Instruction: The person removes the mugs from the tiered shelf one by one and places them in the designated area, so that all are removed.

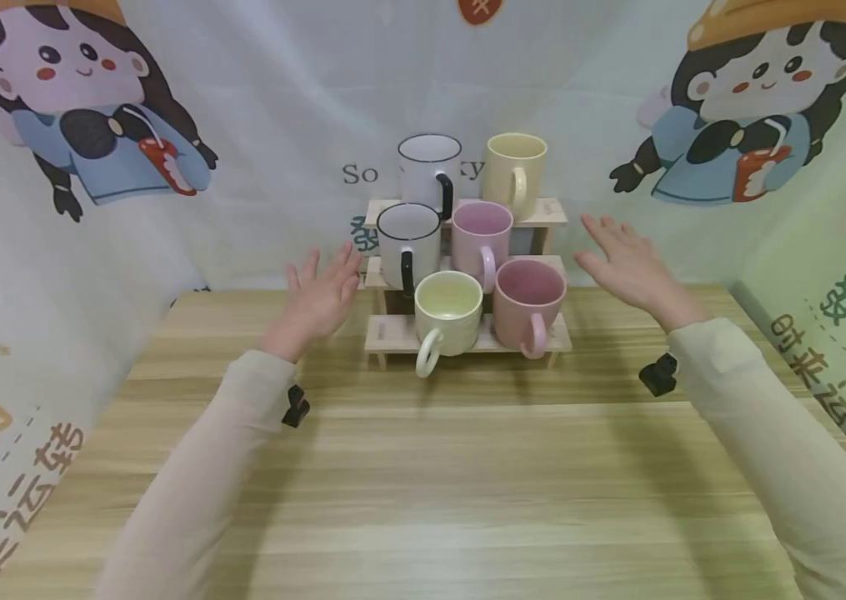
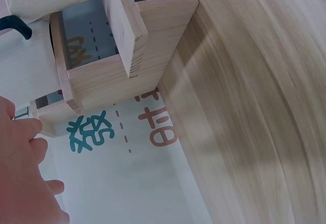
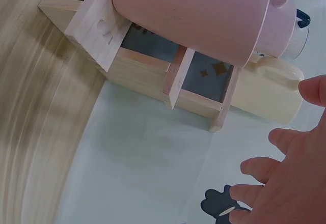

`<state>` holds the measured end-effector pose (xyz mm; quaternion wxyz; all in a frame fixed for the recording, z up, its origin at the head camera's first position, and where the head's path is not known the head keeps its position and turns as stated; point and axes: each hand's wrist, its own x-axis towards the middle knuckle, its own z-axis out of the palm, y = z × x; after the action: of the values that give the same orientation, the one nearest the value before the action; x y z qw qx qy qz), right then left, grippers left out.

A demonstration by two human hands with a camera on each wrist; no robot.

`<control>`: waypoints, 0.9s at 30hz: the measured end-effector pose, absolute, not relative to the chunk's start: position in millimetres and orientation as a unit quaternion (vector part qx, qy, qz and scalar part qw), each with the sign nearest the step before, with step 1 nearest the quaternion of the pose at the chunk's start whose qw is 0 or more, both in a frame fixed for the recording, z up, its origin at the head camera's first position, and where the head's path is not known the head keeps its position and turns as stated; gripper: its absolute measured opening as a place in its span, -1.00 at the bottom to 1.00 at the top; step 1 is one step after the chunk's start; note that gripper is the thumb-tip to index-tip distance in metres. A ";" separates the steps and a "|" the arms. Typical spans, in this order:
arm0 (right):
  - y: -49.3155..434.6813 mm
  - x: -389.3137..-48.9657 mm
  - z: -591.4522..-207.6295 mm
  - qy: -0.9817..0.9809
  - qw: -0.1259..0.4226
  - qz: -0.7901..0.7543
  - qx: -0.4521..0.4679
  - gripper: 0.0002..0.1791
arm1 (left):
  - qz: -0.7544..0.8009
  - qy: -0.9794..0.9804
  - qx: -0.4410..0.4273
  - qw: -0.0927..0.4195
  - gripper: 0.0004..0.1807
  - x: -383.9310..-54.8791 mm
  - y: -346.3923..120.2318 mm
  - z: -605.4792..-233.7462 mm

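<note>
A three-tier wooden rack (image 1: 392, 333) holds several mugs. On its top tier stand a white mug with a black handle (image 1: 423, 175) and a yellow mug (image 1: 501, 171). The middle tier carries another black-handled white mug (image 1: 396, 250) and a lilac-pink mug (image 1: 475, 242). On the lowest tier are a pale green mug (image 1: 448, 321) and a darker pink mug (image 1: 516, 312). My left hand (image 1: 321, 296) hovers left of the rack, fingers spread, touching nothing. To the right, my right hand (image 1: 628, 262) is likewise spread and holds nothing.
The rack stands at the back of a wood-grain table (image 1: 453, 475), close to a printed white cloth backdrop (image 1: 280, 125). Cloth also hangs along the left and right sides. A small black device (image 1: 658, 375) sits at the right wrist, another (image 1: 295, 407) at the left.
</note>
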<state>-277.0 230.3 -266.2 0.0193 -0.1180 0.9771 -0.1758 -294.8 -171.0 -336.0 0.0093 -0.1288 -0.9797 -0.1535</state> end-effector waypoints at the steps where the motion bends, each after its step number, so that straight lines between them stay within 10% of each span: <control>1: 229.9 -277.1 -266.0 0.977 0.019 -0.176 -0.118 -0.23 | -0.155 -0.979 -0.128 0.010 -0.41 -294.5 -171.0 -336.5; 27: 228.9 -291.0 -264.3 0.972 -0.007 -0.214 -0.095 -0.23 | -0.119 -0.983 -0.136 -0.002 -0.42 -303.0 -158.6 -345.1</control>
<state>-291.0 228.9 -264.3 -0.0066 -0.0952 0.9721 -0.2142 -303.0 -158.6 -345.1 -0.0024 -0.1364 -0.9835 -0.1192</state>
